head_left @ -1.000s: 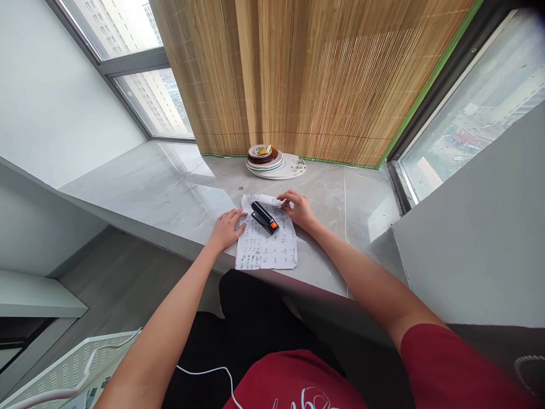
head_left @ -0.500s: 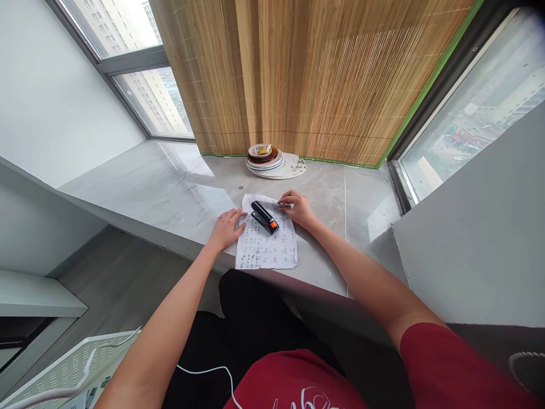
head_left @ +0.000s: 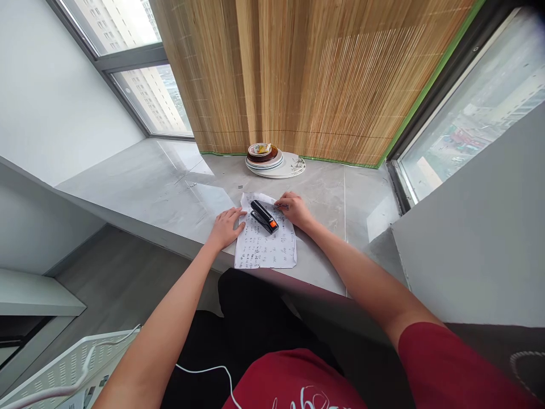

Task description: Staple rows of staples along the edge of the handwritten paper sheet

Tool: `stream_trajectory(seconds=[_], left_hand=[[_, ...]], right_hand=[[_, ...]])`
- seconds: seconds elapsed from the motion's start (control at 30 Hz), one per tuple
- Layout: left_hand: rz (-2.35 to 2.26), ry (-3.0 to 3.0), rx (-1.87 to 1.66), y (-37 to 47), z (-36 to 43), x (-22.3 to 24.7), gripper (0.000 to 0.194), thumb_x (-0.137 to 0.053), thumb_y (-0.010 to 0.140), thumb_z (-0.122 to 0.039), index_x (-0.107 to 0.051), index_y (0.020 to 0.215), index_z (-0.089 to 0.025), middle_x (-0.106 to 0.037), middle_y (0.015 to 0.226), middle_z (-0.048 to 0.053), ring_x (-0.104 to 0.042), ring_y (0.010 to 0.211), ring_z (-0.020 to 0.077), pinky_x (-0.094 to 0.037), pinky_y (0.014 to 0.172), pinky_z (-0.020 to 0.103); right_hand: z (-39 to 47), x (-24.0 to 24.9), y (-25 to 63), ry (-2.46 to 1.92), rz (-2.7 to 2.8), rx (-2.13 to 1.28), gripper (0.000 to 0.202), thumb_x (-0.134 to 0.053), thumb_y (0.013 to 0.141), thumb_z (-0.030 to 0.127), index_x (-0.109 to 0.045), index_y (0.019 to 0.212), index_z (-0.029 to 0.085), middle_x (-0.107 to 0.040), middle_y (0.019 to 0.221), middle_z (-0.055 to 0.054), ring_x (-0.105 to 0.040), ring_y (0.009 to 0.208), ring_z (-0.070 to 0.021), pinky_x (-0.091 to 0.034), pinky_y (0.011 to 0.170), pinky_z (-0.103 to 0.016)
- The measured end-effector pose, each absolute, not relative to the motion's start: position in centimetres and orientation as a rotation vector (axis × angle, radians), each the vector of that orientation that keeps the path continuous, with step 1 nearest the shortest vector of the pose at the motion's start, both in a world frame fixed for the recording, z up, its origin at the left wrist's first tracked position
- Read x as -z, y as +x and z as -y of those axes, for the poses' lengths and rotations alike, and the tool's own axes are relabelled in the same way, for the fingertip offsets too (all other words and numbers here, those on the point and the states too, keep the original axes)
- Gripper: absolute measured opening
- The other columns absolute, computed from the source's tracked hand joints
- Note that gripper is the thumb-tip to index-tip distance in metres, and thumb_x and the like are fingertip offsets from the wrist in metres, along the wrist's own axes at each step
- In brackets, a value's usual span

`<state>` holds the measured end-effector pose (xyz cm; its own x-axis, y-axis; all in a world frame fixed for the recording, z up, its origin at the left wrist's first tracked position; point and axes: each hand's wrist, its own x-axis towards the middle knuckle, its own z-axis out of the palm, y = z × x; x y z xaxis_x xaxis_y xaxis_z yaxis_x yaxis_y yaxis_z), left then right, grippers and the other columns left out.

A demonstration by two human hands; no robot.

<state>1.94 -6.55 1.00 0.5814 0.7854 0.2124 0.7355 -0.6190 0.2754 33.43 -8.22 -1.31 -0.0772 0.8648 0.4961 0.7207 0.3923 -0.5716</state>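
A black stapler [head_left: 264, 217] with an orange patch at its near end lies slantwise on a sheet of paper [head_left: 281, 250] covered in handwriting. My left hand [head_left: 227, 227] rests flat with fingers spread, its fingertips at the sheet's left edge. At the sheet's upper right, my right hand [head_left: 294, 209] is closed in a pinch. Between its fingertips shows a small thin grey strip [head_left: 281, 206], mostly hidden; its exact kind cannot be made out. The strip is just right of the stapler and apart from it.
Stacked plates [head_left: 264, 166] stand at the back of the tiled ledge [head_left: 323, 182], by a bamboo blind [head_left: 289, 74]. A tiny grey piece [head_left: 240, 187] lies beyond the paper. Below left is a white perforated basket [head_left: 63, 363] with a cable. Walls bound both sides.
My right hand has shifted slightly left, toward the stapler, with the small strip still pinched. The left hand, the stapler and the paper stay essentially in place.
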Motion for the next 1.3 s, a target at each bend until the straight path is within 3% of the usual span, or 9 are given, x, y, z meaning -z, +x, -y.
stream_trajectory(seconds=[0.27,0.53,0.67,0.9,1.17,1.3], left_hand=[[-1.290,2.643,-0.467,1.9,6.4,-0.8,0.040,-0.050,0.105,-0.041,-0.063,0.141,-0.031,-0.056,0.159,0.003,-0.046,0.150,0.0336,-0.038,0.123,0.054],[-1.302,2.644,-0.454,2.0,6.6,-1.0,0.040,-0.050,0.105,-0.041,-0.063,0.142,-0.032,-0.055,0.159,0.003,-0.045,0.151,0.0342,-0.037,0.124,0.054],[-1.292,2.631,-0.454,1.9,6.6,-1.1,0.041,-0.049,0.106,-0.042,-0.063,0.143,-0.031,-0.055,0.160,0.003,-0.045,0.151,0.0345,-0.037,0.124,0.054],[-1.284,2.636,-0.460,1.8,6.5,-1.0,0.040,-0.049,0.106,-0.042,-0.062,0.142,-0.031,-0.055,0.159,0.004,-0.045,0.151,0.0337,-0.038,0.124,0.054],[-1.282,2.642,-0.459,1.9,6.5,-1.1,0.040,-0.049,0.106,-0.040,-0.062,0.142,-0.030,-0.056,0.159,0.004,-0.045,0.151,0.0336,-0.038,0.124,0.054],[-1.291,2.645,-0.452,1.9,6.5,-1.1,0.039,-0.050,0.106,-0.041,-0.062,0.142,-0.031,-0.056,0.159,0.003,-0.045,0.151,0.0338,-0.038,0.124,0.053]], right_hand=[[9.2,0.1,33.1,-1.467,1.880,-0.123,0.026,-0.066,0.092,0.007,-0.085,0.094,0.025,-0.078,0.101,-0.008,-0.062,0.102,-0.0277,-0.041,0.092,-0.043],[9.0,0.0,33.3,-1.428,1.745,-0.218,0.017,-0.070,0.084,0.012,-0.080,0.086,0.025,-0.077,0.093,-0.007,-0.064,0.096,-0.0271,-0.048,0.092,-0.043],[9.1,-0.1,33.5,-1.366,1.678,-0.284,0.023,-0.065,0.080,0.010,-0.078,0.092,0.025,-0.077,0.094,-0.006,-0.065,0.095,-0.0269,-0.053,0.091,-0.043],[9.4,0.3,34.4,-1.529,1.433,-0.188,0.038,-0.051,0.073,0.003,-0.078,0.092,0.023,-0.076,0.097,-0.007,-0.059,0.100,-0.0292,-0.050,0.095,-0.046],[8.8,0.9,34.6,-1.687,1.543,-0.304,0.017,-0.069,0.085,0.024,-0.085,0.091,0.026,-0.073,0.095,-0.008,-0.062,0.099,-0.0300,-0.049,0.096,-0.048],[8.7,1.3,34.4,-1.700,1.546,-0.249,0.016,-0.069,0.085,0.021,-0.085,0.087,0.025,-0.072,0.095,-0.010,-0.062,0.098,-0.0307,-0.050,0.091,-0.047]])
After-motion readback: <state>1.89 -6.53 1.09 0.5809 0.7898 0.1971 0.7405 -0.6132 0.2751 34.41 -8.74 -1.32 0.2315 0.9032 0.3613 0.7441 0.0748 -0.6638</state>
